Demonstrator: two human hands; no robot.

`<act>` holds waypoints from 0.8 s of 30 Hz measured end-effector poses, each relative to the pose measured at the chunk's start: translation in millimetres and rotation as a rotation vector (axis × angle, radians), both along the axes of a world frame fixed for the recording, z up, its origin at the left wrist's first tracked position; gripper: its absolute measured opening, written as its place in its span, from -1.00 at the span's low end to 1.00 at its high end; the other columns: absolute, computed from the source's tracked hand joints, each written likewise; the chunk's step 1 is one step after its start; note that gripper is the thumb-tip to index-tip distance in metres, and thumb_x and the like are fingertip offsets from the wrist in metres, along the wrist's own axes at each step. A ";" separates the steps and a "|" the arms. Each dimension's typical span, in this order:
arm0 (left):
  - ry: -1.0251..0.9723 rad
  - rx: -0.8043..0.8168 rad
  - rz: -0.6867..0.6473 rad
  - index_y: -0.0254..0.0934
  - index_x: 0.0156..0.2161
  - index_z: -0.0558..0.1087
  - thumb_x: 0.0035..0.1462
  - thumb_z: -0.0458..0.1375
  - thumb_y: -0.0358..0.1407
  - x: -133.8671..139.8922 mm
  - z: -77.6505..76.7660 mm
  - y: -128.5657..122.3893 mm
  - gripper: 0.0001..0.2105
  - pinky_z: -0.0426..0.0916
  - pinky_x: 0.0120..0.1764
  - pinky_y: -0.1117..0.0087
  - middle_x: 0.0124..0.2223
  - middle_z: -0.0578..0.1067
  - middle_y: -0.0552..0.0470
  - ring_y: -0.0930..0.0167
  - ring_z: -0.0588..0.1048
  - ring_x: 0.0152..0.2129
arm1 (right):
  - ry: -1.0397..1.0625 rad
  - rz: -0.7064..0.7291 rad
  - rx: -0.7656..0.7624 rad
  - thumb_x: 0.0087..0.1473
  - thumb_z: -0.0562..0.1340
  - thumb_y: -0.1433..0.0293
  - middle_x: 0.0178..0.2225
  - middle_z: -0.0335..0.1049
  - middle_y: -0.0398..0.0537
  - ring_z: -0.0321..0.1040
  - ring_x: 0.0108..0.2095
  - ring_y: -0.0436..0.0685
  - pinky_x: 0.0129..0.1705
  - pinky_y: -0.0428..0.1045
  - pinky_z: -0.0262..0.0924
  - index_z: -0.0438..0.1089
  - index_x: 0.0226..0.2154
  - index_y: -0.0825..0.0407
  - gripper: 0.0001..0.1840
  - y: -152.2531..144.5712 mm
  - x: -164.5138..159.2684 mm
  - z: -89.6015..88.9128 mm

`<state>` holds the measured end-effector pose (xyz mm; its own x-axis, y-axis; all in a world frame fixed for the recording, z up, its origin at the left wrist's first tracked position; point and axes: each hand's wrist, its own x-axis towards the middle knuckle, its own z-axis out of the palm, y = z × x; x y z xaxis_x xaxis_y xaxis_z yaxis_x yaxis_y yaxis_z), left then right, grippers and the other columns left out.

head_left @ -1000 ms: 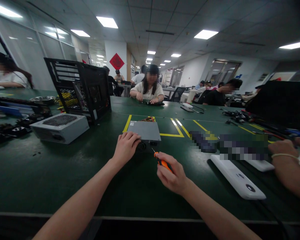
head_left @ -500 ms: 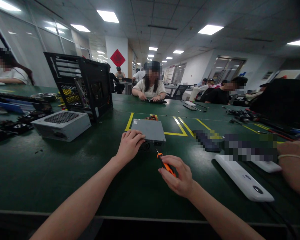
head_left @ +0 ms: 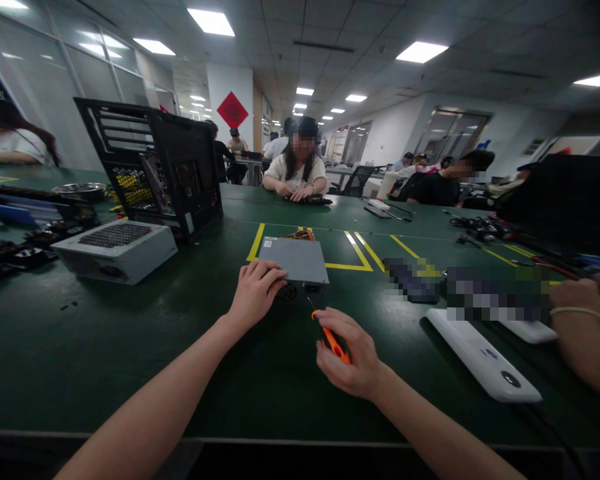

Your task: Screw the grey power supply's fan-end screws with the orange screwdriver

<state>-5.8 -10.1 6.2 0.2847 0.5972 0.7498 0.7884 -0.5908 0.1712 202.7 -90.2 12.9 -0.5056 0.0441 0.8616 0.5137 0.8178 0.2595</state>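
Observation:
A grey computer power supply unit (head_left: 300, 259) lies on the green table in front of me, its fan and power socket facing me and a bundle of wires behind it. My left hand (head_left: 258, 287) grips its near left corner, fingers over the top and thumb by the front edge. In my right hand (head_left: 347, 350) is a screwdriver (head_left: 334, 343) with an orange and black handle, pinched between thumb and fingers. Its thin shaft points up and away at the unit's front face, just below the socket. Whether the tip touches the unit I cannot tell.
Left stand another power supply unit (head_left: 117, 250), a black computer case (head_left: 165, 167) and a metal bowl (head_left: 80, 191). At right lie a white power strip-like device (head_left: 483, 357), a blurred dark phone-like thing (head_left: 410, 280) and a co-worker's hand (head_left: 580, 300). A person (head_left: 300, 163) sits opposite.
The view has shifted slightly, so most things sit a little further left. My right fingers have curled more around the screwdriver handle. My left hand stays on the power supply unit.

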 end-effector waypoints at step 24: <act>-0.014 -0.028 0.002 -0.15 -0.16 0.41 0.15 0.09 -0.30 0.7 -1.1 1.2 -0.85 0.20 -0.15 0.21 -0.13 0.44 0.00 0.30 0.33 -0.14 | -0.049 -0.029 -0.012 -0.10 0.22 0.59 -0.05 0.21 0.10 0.27 -0.02 0.18 -0.17 0.04 0.41 0.29 -0.26 0.04 -0.72 -2.9 4.6 0.6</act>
<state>-5.0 -8.9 5.2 0.2736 0.6185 0.7366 0.7869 -0.5843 0.1984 207.3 -93.1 13.6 -0.5456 0.0698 0.8351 0.5244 0.8057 0.2753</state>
